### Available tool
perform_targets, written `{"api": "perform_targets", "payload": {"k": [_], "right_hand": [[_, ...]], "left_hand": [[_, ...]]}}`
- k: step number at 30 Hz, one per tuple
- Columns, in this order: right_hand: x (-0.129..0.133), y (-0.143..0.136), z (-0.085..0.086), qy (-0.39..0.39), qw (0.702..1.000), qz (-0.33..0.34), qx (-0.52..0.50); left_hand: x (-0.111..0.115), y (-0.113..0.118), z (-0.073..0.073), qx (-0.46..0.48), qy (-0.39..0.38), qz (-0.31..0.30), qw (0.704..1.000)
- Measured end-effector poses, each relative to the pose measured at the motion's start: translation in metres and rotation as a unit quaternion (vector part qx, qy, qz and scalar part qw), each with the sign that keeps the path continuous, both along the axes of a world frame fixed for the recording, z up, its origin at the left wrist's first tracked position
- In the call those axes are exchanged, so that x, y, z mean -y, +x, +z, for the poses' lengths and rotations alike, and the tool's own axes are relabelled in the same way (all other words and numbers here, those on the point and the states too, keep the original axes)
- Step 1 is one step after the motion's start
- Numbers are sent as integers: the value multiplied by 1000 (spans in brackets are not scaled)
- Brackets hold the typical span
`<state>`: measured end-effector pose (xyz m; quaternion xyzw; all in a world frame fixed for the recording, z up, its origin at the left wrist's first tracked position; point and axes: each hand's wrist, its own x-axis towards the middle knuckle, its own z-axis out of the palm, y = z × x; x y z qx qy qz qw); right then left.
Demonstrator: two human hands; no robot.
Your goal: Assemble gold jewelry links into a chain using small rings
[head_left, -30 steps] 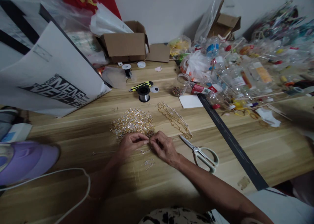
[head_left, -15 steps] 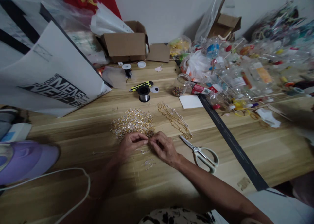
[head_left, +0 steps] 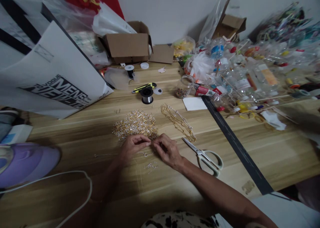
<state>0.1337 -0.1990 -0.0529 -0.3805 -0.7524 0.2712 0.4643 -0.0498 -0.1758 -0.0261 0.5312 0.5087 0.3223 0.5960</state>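
Note:
My left hand [head_left: 133,145] and my right hand [head_left: 167,149] meet fingertip to fingertip on the wooden table [head_left: 75,134], pinching a tiny metal piece between them; it is too small to make out. Just beyond my fingers lies a heap of small gold and silver metal findings [head_left: 135,124]. A few loose silver links [head_left: 151,166] lie on the table right below my hands. A finished gold chain [head_left: 178,121] stretches to the right of the heap.
White-handled scissors [head_left: 206,156] lie right of my right hand. A wire spool [head_left: 146,95], a yellow utility knife [head_left: 143,87], a bead jar [head_left: 183,87] and cardboard boxes [head_left: 127,45] sit farther back. Clutter of bottles fills the right. A purple cap [head_left: 25,161] and white cable lie left.

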Motion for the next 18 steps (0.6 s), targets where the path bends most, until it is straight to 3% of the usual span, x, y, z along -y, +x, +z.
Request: {"api": "perform_targets", "payload": {"k": [18], "right_hand": [[0, 0, -1, -7, 1000, 7, 1]], "left_hand": [[0, 0, -1, 0, 4, -5, 1000]]}}
